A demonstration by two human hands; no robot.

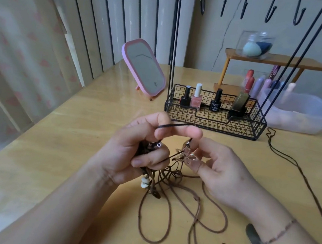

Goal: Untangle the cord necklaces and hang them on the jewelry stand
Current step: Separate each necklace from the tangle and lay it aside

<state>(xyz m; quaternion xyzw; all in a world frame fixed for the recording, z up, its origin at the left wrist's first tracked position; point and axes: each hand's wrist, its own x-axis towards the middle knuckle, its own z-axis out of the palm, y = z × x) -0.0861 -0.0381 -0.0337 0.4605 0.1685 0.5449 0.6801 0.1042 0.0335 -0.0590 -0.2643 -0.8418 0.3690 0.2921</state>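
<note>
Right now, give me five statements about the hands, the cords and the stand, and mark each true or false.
1. The left hand holds a bunch of tangled brown cords. True.
2. The right hand rests flat on the table, holding nothing. False: it pinches a clear flower pendant.
3. Every hook on the jewelry stand already carries a brown cord necklace. False: the five hooks in view are bare.
4. Four nail polish bottles stand in the stand's wire basket. True.
5. The pink mirror lies face down. False: it stands propped up, left of the stand.
</note>
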